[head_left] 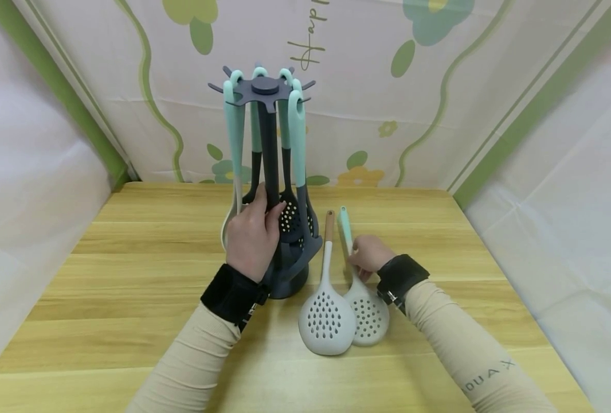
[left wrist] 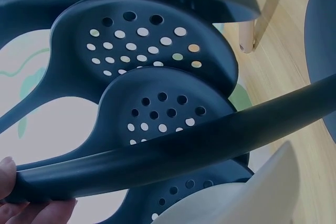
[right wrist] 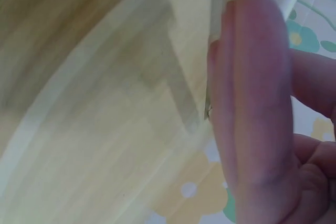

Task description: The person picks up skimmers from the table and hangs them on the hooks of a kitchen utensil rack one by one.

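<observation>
My left hand (head_left: 253,236) grips the dark pole (head_left: 270,149) of an upright utensil stand. Several utensils with mint handles (head_left: 235,129) hang round its top, including dark perforated skimmers (left wrist: 152,35) and a dark turner (head_left: 305,255). In the left wrist view, fingertips (left wrist: 50,212) curl at the pole. To the right of the stand, my right hand (head_left: 371,254) pinches a pale skimmer (head_left: 366,318) near the lower end of its mint handle. Its fingers (right wrist: 260,103) hide the contact in the right wrist view. Beside it lies a white skimmer (head_left: 327,321) with a brown handle, overlapping its edge.
Both hands work over a wooden table (head_left: 145,321). A patterned cloth (head_left: 357,74) hangs behind the stand, with pale cloth walls (head_left: 568,189) on both sides. The stand's round dark base (head_left: 289,285) sits close to the white skimmer.
</observation>
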A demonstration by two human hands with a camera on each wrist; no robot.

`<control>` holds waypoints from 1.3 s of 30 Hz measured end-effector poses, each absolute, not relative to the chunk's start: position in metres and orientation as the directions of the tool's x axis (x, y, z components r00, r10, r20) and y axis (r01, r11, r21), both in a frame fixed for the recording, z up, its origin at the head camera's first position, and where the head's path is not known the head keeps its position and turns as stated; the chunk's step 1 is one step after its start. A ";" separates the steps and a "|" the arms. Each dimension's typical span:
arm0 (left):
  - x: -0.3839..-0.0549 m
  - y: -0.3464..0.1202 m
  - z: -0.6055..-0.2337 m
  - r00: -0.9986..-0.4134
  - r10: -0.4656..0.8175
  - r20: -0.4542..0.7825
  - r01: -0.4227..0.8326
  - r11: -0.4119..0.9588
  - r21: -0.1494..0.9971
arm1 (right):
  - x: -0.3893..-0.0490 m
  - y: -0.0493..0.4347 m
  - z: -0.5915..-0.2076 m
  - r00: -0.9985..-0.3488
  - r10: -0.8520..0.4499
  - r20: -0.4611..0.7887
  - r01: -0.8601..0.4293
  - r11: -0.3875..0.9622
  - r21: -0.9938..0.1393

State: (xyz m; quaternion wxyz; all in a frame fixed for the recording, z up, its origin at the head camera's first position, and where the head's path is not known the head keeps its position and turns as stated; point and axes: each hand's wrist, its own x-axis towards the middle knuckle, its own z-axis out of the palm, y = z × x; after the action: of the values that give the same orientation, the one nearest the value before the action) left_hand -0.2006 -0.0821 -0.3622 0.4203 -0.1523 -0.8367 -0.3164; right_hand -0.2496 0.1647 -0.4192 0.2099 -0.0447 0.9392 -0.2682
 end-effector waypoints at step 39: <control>-0.199 -0.081 -0.362 -0.615 -0.010 0.788 0.516 0.752 0.412 | -0.249 0.179 -0.382 -0.965 -0.154 -0.212 -0.027 0.864 -0.503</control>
State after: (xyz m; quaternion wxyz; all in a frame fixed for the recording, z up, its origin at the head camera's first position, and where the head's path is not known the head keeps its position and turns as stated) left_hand -0.1985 -0.0812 -0.3618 0.4121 -0.1504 -0.8402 -0.3187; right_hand -0.2495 0.1789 -0.3820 0.1236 -0.0474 0.9575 -0.2565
